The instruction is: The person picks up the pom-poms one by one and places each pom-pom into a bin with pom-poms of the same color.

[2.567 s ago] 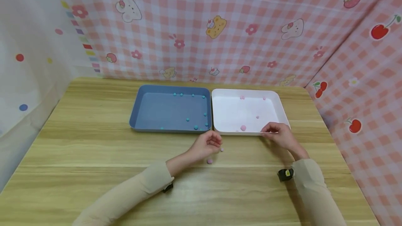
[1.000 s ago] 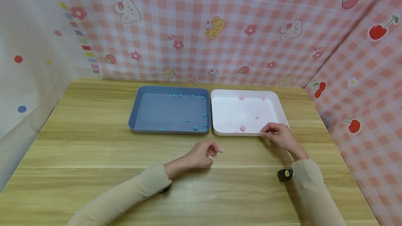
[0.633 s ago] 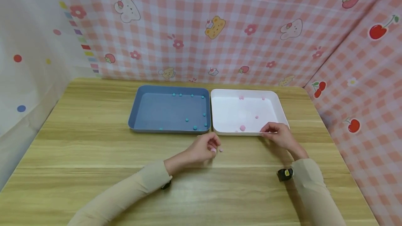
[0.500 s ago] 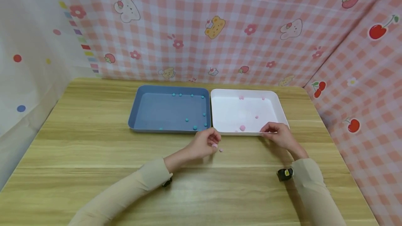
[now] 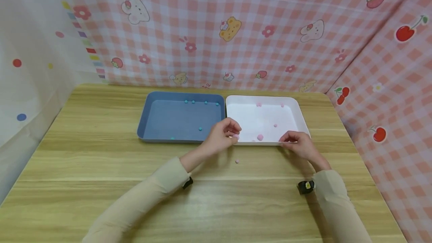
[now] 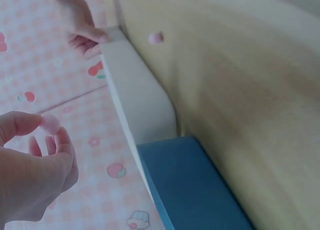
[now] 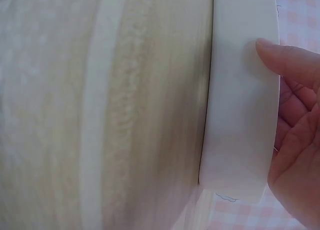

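Between thumb and fingertip my left hand [image 5: 221, 136] pinches a small pink ball [image 6: 50, 124], held over the near left corner of the white tray [image 5: 243, 119]. My right hand [image 5: 300, 145] grips that tray's near rim, its thumb [image 7: 280, 57] on the outer wall and the fingers behind it. Inside the white tray lie several pink balls, the largest pink ball [image 5: 260, 137] near the front wall. Another small pink ball [image 5: 237, 161] rests on the wooden table in front of the trays.
A blue-grey tray [image 5: 175, 119] stands directly left of the white one, with several teal balls along its back wall and floor; my left hand hides its near right corner. Behind the wooden table [image 5: 101, 171] hangs a pink checked cloth [image 5: 209, 18].
My left hand has picked up the larger pink ball from the table and carried it up and forward to the white tray. My right hand has stayed on the tray's rim.
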The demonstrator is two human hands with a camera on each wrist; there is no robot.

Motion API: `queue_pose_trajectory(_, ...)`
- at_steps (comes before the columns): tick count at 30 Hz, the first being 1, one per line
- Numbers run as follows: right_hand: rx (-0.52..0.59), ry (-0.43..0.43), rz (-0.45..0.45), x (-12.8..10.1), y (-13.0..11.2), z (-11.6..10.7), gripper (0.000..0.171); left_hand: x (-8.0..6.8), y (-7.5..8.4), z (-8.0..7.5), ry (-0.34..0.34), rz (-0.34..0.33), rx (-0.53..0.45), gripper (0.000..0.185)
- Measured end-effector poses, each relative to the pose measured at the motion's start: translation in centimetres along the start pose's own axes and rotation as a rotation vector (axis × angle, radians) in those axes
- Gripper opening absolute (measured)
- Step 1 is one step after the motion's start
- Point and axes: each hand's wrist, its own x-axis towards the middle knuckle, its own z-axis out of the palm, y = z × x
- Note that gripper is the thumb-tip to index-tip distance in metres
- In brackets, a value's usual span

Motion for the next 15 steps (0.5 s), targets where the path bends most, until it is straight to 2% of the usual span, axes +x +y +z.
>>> queue_pose_trajectory(4, 0.003, 0.003, -0.002, 0.0, 0.0, 0.0, 0.005, 0.9, 0.1, 0.3, 0.046, 0.002, -0.011, 0.020)
queue_pose_trajectory(15, -0.006, 0.023, -0.024, 0.0, 0.2, 0.1, 0.006, 3.3, 0.1, 0.9, 0.117, -0.004, -0.040, 0.017)
